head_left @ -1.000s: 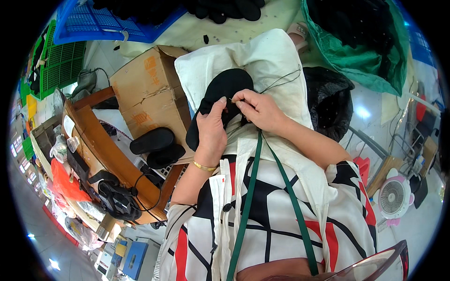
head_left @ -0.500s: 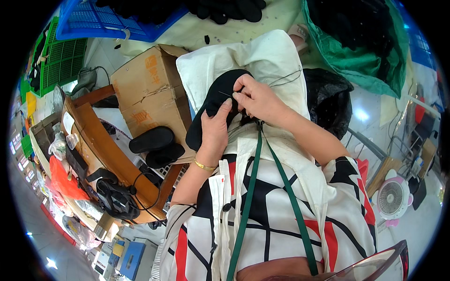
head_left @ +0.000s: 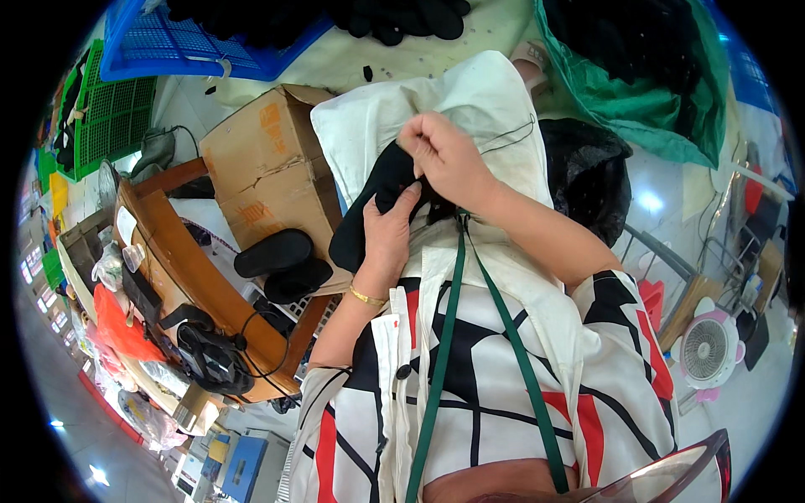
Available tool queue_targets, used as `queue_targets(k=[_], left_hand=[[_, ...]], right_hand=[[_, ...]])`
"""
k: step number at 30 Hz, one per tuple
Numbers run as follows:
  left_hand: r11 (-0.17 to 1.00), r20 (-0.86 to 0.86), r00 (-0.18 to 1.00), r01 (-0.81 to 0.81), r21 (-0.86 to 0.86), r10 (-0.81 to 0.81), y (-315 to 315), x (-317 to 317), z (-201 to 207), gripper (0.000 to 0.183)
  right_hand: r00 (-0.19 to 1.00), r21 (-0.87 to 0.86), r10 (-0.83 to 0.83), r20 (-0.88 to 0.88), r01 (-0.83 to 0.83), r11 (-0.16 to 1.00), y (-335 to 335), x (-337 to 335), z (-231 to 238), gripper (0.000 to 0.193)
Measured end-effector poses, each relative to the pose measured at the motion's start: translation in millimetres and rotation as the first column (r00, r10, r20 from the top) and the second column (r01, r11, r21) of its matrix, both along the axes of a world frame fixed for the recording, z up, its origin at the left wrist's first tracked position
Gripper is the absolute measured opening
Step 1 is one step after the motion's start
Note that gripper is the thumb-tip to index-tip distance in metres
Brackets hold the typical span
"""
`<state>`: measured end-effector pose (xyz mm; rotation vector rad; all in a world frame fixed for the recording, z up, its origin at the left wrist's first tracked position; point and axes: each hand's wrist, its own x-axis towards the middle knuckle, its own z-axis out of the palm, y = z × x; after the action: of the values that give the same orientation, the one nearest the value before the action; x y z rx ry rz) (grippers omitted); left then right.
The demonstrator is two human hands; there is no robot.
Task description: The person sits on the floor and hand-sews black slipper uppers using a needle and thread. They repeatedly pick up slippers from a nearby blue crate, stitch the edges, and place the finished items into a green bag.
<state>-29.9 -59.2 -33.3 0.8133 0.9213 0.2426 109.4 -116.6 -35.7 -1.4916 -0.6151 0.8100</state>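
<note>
The left hand (head_left: 387, 230) grasped a black slipper (head_left: 350, 228) above white cloth (head_left: 360, 117); the right hand (head_left: 451, 163), clenched, covered the slipper's upper right, anything it held hidden.

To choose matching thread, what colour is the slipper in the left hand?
Black; the head view shows the slipper best.

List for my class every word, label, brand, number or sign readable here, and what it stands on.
Cardboard box: orange printed characters, one group above another; wording not copied here.
White paper on the wooden table: any writing too small to read.
Held black slipper: no lettering shows.
Other things: no lettering clear enough to read.
</note>
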Motion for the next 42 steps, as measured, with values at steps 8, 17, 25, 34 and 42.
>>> queue_targets(k=[8,17,25,34,42], left_hand=[[0.993,-0.096,0.995,0.028,0.117,-0.017,7,11,19,0.029],[0.621,-0.312,0.759,0.649,0.44,-0.572,71,39,44,0.021],[-0.307,-0.64,0.322,0.672,0.674,-0.698,39,76,25,0.028],[0.099,-0.637,0.584,0.771,0.629,-0.503,9,44,12,0.025],[0.581,-0.201,0.724,0.661,0.475,-0.66,28,24,-37,0.021]], right_hand=[[0.938,0.038,0.02,-0.347,-0.007,0.999,-46,96,40,0.016],[0.398,0.412,-0.864,-0.308,0.875,0.256,-283,383,135,0.02],[-0.051,0.41,-0.808,0.588,0.879,0.244,-375,352,112,0.02],[0.005,0.128,-0.443,0.897,0.955,0.269,-397,329,78,0.032],[-0.043,0.049,-0.059,0.997,0.994,0.095,-465,351,80,0.048]])
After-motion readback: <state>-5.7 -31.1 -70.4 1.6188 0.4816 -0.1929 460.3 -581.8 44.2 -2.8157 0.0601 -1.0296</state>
